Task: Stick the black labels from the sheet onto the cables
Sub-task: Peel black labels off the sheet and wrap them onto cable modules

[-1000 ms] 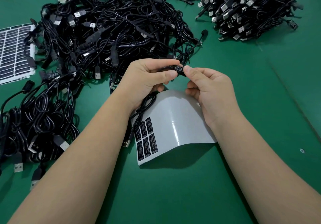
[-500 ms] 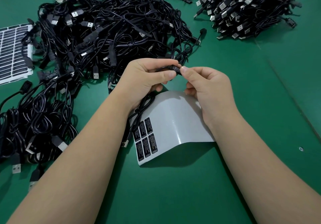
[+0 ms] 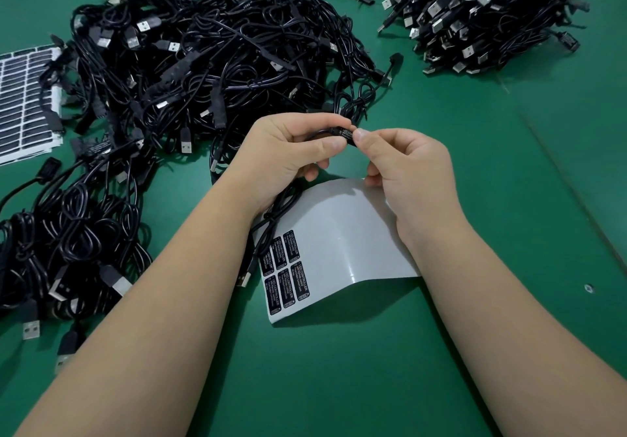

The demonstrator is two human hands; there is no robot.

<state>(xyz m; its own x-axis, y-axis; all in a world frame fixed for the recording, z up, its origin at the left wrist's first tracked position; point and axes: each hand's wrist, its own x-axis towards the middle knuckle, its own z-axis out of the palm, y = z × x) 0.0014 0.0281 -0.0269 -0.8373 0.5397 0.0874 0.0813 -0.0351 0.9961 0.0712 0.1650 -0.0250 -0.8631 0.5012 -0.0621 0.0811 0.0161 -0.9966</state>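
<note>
My left hand (image 3: 288, 155) grips a black cable (image 3: 278, 212) by its small controller block, where a black label (image 3: 346, 131) with white print lies. My right hand (image 3: 407, 172) pinches that same labelled block from the right with thumb and forefinger. The cable's tail hangs under my left wrist and ends in a USB plug (image 3: 245, 279). Below my hands lies a curled grey label sheet (image 3: 342, 243) with several black labels (image 3: 286, 268) left at its near left corner.
A big tangle of black USB cables (image 3: 203, 63) fills the table behind my hands. A second bundle (image 3: 481, 12) sits at the far right, another heap (image 3: 61, 240) at the left. A full label sheet (image 3: 23, 104) lies at the left edge on the green mat (image 3: 339, 368).
Both hands stay on the labelled block in the same place; my right thumb has shifted slightly along the label. The sheet and cable piles have not moved.
</note>
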